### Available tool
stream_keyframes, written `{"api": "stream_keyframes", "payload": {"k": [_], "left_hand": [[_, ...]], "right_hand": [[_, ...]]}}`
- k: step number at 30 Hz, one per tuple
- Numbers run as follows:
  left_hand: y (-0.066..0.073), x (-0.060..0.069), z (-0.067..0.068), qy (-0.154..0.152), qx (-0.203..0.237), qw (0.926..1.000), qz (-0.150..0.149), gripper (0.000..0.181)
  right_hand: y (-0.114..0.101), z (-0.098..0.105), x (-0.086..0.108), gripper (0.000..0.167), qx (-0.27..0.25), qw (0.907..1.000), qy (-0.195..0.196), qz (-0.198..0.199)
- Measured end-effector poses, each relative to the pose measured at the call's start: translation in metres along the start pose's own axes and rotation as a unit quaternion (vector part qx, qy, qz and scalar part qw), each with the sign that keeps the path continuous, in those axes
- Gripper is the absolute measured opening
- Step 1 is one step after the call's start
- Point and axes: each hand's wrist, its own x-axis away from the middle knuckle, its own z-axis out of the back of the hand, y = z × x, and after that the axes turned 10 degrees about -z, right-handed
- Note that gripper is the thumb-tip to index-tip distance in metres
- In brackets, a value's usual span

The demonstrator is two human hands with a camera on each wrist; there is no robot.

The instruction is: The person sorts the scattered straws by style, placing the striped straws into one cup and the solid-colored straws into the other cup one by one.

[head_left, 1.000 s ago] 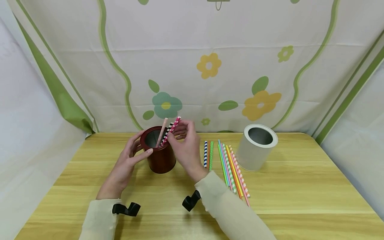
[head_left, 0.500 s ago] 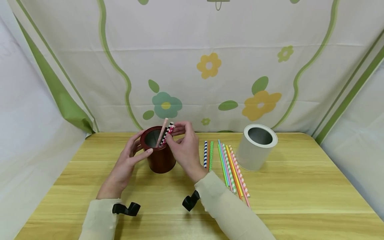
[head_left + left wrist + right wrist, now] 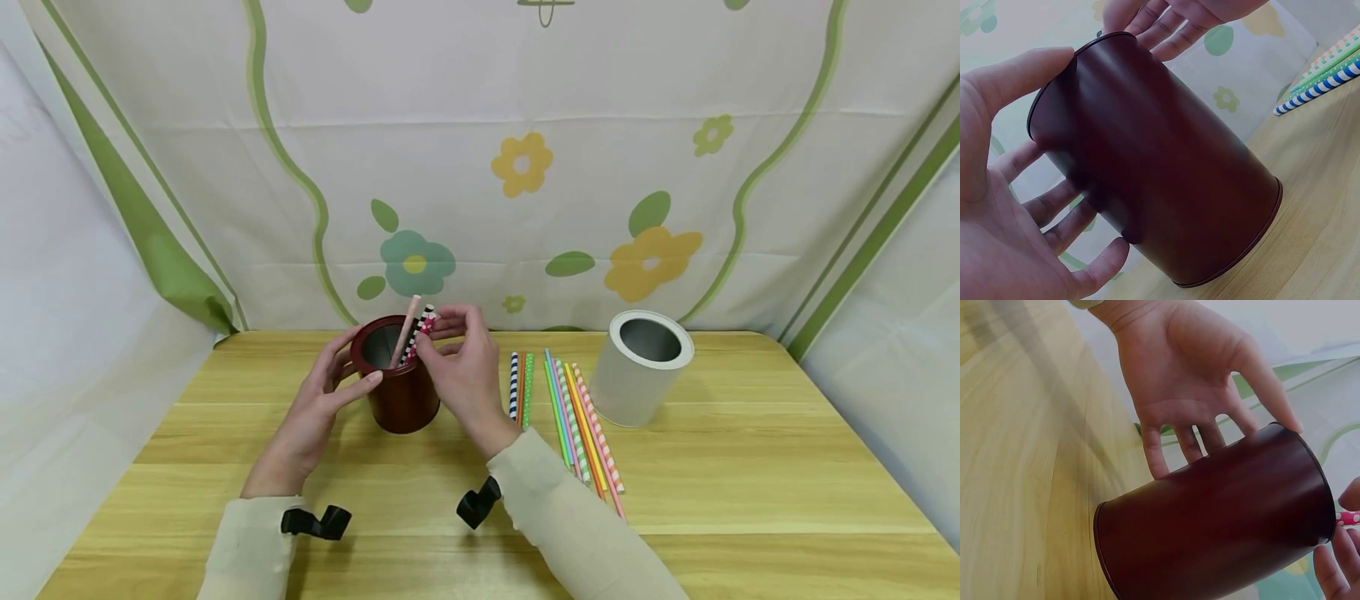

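Note:
A dark red can (image 3: 405, 404) stands on the table's left half, with a pale pink straw (image 3: 406, 332), a black-and-white striped one and a pink dotted straw (image 3: 1349, 518) leaning in it. My left hand (image 3: 311, 408) holds the can's left side, thumb at the rim; the left wrist view shows its fingers round the can (image 3: 1160, 162). My right hand (image 3: 468, 375) is at the can's right rim, pinching the pink dotted straw between thumb and fingers. The straws' lower ends are hidden inside the can.
Right of my right hand, a short row holds a blue-and-white straw (image 3: 513, 385), an orange and a green dotted one. Several coloured straws (image 3: 581, 417) lie beside it. A white can (image 3: 633, 387) stands further right; a patterned curtain (image 3: 465, 167) hangs behind the table.
The pink dotted straw has gone down deeper into the red can, and my right hand has shifted slightly left and down with it. My left hand has stayed on the can.

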Motion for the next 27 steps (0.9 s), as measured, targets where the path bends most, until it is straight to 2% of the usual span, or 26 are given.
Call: {"api": "stream_keyframes", "payload": {"k": [7, 12, 20, 27], "left_hand": [[0.000, 0.000, 0.000, 0.001, -0.001, 1.0000, 0.000, 0.075], [-0.001, 0.001, 0.000, 0.003, 0.001, 1.0000, 0.002, 0.075], [-0.001, 0.001, 0.002, 0.003, 0.003, 1.0000, 0.002, 0.076], [-0.001, -0.001, 0.001, 0.001, 0.001, 1.0000, 0.005, 0.076]], "right_hand": [[-0.003, 0.007, 0.002, 0.042, -0.042, 0.9989, 0.008, -0.021], [-0.002, 0.018, 0.004, 0.041, -0.054, 0.9978, 0.009, -0.036], [0.015, 0.032, 0.004, 0.038, -0.064, 0.9964, 0.030, -0.048], [0.029, 0.046, 0.006, 0.038, -0.089, 0.9917, 0.044, -0.082]]}}
